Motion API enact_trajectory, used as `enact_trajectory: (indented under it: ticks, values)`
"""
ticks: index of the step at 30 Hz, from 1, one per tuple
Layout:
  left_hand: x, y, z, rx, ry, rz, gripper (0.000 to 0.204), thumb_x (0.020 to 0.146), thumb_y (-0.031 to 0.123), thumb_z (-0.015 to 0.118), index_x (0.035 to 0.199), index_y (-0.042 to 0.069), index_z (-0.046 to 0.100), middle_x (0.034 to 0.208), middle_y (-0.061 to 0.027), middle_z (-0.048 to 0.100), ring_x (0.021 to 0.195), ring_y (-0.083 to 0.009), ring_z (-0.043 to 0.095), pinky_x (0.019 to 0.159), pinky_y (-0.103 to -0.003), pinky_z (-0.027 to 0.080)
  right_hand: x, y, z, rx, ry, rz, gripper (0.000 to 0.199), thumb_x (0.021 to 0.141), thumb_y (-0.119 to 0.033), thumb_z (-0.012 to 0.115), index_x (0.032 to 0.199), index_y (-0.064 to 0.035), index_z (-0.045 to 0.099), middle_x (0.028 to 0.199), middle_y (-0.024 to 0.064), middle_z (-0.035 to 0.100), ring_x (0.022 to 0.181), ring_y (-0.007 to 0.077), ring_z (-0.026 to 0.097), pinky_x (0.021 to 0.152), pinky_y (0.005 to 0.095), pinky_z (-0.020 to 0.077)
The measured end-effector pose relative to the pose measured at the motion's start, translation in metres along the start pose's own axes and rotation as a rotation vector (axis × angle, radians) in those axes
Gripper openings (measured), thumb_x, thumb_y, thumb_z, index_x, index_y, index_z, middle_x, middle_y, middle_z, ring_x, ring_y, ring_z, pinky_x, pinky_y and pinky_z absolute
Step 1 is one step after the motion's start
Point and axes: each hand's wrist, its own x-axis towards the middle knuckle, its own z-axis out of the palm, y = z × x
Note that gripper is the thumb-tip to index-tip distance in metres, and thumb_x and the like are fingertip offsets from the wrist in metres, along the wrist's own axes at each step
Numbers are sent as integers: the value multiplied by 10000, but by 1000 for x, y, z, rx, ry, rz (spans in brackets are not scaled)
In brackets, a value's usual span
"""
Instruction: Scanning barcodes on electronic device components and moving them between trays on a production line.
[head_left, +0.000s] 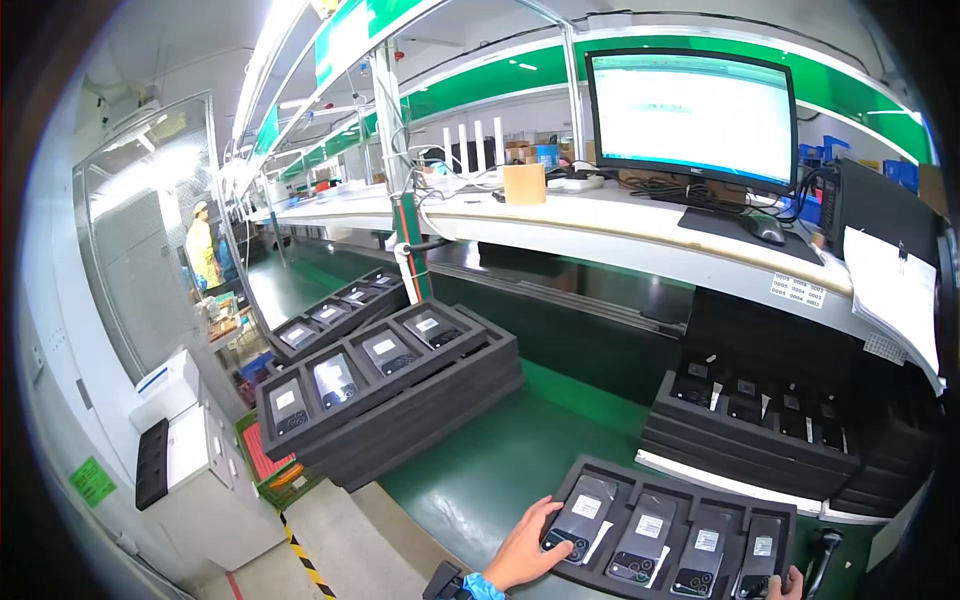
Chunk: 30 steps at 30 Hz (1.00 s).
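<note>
Left hand point(522, 550) lies flat and spread on the phone point(580, 518) at nine o'clock of the foam tray point(690, 488); right hand point(788, 583) barely shows, grip unclear.

Matt black foam tray point(600, 475), glossy phones point(582, 518), smooth green belt point(500, 455)

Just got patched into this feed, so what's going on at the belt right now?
A person stands at a green conveyor belt. Their left hand rests on the leftmost phone in a black foam tray holding four phones. Only the fingertips of the right hand show, at the tray's lower right edge. A stack of similar trays sits further up the belt, and a monitor stands on the shelf above.
</note>
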Motion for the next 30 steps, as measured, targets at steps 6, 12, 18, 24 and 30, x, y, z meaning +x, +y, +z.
enact_trajectory:
  ticks: [6,12,18,24,30]
  values:
    - [12,-10,5,-840,152,-270,396,965,94,639,1336,14,525,1406,-113,547,1364,-204,474,1135,-338,380,17,-16,-37,667,-328,498,409,985,-233,673,1250,79,651,1178,137,708,1035,218,680,883,318,535]
    - [22,7,-26,-644,14,-402,445,966,153,669,1357,33,493,1388,-118,525,1241,-167,521,1043,-325,446,-4,-61,-83,871,-416,518,407,996,-223,648,1265,80,607,1155,138,694,1040,218,670,931,348,523]
    - [13,44,-41,-404,-7,-325,299,892,141,682,1176,45,676,1339,-174,598,1295,-263,534,1069,-376,433,-13,-100,-91,994,-258,396,352,1017,-242,598,1181,61,667,1153,113,692,1065,213,647,990,368,485]
    - [8,78,-44,-394,223,90,275,756,2,565,970,9,739,1184,-156,698,1095,-254,640,984,-356,480,8,-128,-101,1118,-98,167,408,978,-245,609,1271,39,619,1221,126,666,1125,227,619,1020,367,462]
    - [56,108,-18,-448,339,309,226,742,15,499,897,-16,661,1226,-194,642,1103,-248,602,977,-350,448,52,-105,-74,1160,192,-32,474,1051,-346,492,1311,35,601,1277,110,655,1172,191,613,1051,339,445]
